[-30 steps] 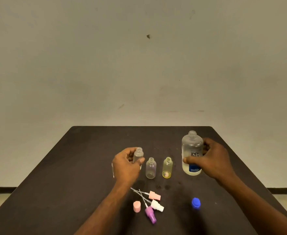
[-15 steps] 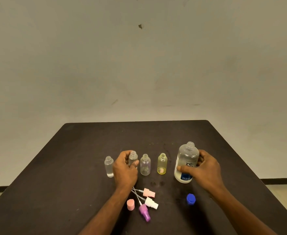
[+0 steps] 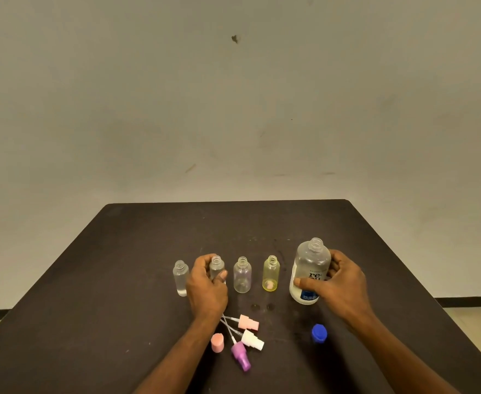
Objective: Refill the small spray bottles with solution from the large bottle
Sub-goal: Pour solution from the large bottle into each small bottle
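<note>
Head view: four small uncapped spray bottles stand in a row mid-table on the dark brown table point(image 3: 119, 265). The second clear small bottle point(image 3: 217, 267) is gripped by the left hand point(image 3: 206, 285), fingers and thumb curled round its body. The far-left clear small bottle point(image 3: 180, 277), the faintly violet small bottle point(image 3: 242, 274) and the yellow-tinted small bottle point(image 3: 270, 273) stand free. The large translucent solution bottle with blue label point(image 3: 309, 271), cap off, upright just right of the row, is held by the right hand point(image 3: 340, 282), fingers wrapped round it.

Step judged: pre-pour, nothing tilted yet. Next move: large bottle to be lifted, its neck aligned over the held bottle's narrow mouth, poured slowly. Spill risk is judged high.

The blue screw cap point(image 3: 319, 333) and the pink, white and purple spray pump heads point(image 3: 247, 335) lie near the front edge.
</note>
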